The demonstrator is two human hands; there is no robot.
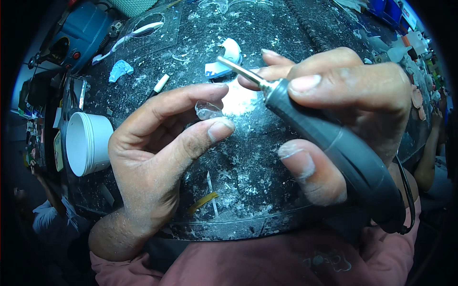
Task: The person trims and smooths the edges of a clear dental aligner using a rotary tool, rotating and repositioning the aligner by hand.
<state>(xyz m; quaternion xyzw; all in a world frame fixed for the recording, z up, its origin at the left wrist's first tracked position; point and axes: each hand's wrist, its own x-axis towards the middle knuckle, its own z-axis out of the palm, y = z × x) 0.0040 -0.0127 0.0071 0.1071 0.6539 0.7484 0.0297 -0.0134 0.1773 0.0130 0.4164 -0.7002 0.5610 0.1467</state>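
Observation:
Between the thumb and fingers of my left hand (162, 128) is a small clear plastic dental aligner (208, 110), partly hidden by the fingertips. My right hand (353, 90) grips a dark rotary handpiece (329, 133); its thumb stands off below the body. The handpiece's thin metal bur (241, 71) points up and left, apart from the aligner. Behind the hands lies a blue and white curved piece (220, 67). Bright white light falls on the bench between the hands.
White dust covers the dark bench (248, 190). At left stand a white tub (88, 143) and a blue machine (81, 35). A toothbrush (131, 38), a light blue molded piece (120, 70) and a yellowish strip (202, 202) lie about. Other people sit at both sides.

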